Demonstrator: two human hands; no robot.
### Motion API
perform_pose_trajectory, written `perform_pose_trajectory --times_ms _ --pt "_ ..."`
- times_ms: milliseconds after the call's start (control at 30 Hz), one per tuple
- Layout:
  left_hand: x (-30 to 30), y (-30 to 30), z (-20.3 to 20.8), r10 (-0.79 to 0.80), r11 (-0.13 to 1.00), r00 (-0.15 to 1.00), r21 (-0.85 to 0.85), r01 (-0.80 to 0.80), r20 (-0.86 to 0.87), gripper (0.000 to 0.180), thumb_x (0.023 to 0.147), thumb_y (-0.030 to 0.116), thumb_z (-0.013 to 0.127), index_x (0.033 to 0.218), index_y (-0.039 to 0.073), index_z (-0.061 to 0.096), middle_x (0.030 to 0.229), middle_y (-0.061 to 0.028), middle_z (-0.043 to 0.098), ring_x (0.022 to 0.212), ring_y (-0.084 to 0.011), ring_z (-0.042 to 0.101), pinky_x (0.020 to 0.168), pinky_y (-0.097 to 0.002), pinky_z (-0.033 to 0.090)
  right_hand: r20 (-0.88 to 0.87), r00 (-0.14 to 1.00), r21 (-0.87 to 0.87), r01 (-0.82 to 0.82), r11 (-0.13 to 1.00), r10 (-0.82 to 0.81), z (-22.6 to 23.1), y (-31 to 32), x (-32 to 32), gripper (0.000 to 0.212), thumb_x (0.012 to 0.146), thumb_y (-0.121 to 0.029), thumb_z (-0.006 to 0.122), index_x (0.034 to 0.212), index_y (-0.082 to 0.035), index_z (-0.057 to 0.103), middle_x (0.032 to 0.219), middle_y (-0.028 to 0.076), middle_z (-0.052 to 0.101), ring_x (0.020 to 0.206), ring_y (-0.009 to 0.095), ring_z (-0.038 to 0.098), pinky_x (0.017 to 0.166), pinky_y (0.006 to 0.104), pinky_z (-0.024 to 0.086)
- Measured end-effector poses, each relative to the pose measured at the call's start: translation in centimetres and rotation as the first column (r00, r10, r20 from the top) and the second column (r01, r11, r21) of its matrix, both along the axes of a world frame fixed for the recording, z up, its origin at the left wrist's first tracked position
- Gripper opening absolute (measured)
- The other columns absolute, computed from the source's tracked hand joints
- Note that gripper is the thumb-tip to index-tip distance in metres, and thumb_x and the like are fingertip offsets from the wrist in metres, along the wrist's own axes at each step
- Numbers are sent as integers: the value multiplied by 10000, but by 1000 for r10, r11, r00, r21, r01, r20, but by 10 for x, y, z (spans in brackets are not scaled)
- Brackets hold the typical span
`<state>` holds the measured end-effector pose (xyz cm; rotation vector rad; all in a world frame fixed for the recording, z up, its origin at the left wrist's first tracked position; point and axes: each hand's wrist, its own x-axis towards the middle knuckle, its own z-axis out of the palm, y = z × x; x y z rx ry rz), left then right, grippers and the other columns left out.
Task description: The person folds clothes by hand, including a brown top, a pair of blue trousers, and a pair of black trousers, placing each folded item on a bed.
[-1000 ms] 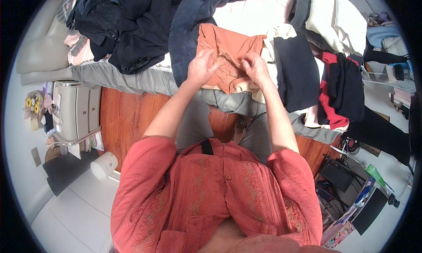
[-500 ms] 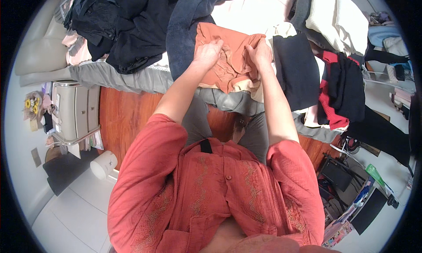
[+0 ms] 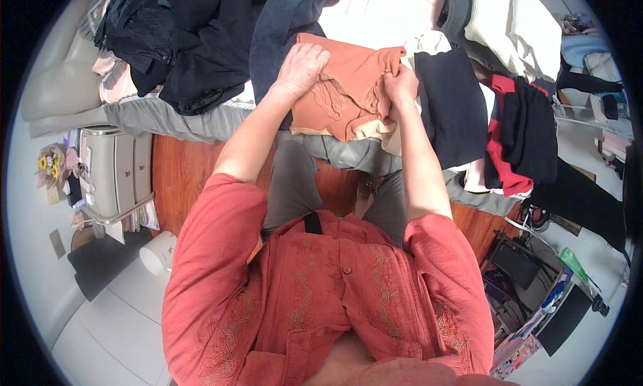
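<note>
A rust-orange garment [image 3: 351, 63] lies on the near edge of the bed in front of me, partly folded, its middle bunched and wrinkled. I cannot tell its exact kind. At its upper left, my left hand [image 3: 303, 66] is closed on the edge with curled fingers. My right hand [image 3: 402, 86] grips the right side, pinching a gathered fold, and some cloth hangs below the fingers. Cream cloth [image 3: 370, 129] shows from under its lower right part. Just right of my right hand lies a folded black garment [image 3: 451, 108].
Dark clothes [image 3: 191, 47] heap at the left of the bed, beside a dark blue garment [image 3: 271, 57]. White knitwear [image 3: 512, 27] and a red-and-black pile [image 3: 519, 138] lie at the right. A pale drawer cabinet [image 3: 117, 168] and white bin [image 3: 159, 253] stand at left.
My left hand has moved left and up from the garment's middle to its upper left edge. The right hand has shifted slightly down along the right side. The bunched cloth lies somewhat flatter.
</note>
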<state>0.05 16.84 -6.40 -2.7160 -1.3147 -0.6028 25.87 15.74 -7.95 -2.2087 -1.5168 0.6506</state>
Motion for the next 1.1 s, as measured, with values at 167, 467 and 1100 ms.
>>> perform_pose_trajectory --times_ms 167,467,1100 --pt "6 -26 -5 4 997 998 77 -9 66 141 778 122 538 916 121 567 893 -49 552 907 -231 558 853 -404 420 -534 838 3 136 991 -113 -65 -5 28 191 862 -33 623 1043 19 654 890 91 694 755 159 662 646 301 538" --pt "-4 -45 4 130 991 990 -19 -129 58 171 731 110 598 897 122 559 873 -66 528 877 -248 542 812 -403 416 -922 246 -231 265 936 -297 22 -20 -19 165 868 -14 614 1018 53 628 944 133 687 779 200 677 700 331 559" --pt "-12 -54 6 108 976 993 -187 -114 -39 145 746 126 641 885 95 615 884 -93 575 912 -285 566 802 -419 422 -367 926 -322 -217 922 89 -3 -28 -4 124 791 -115 729 844 -13 682 667 40 627 553 136 571 512 285 452"
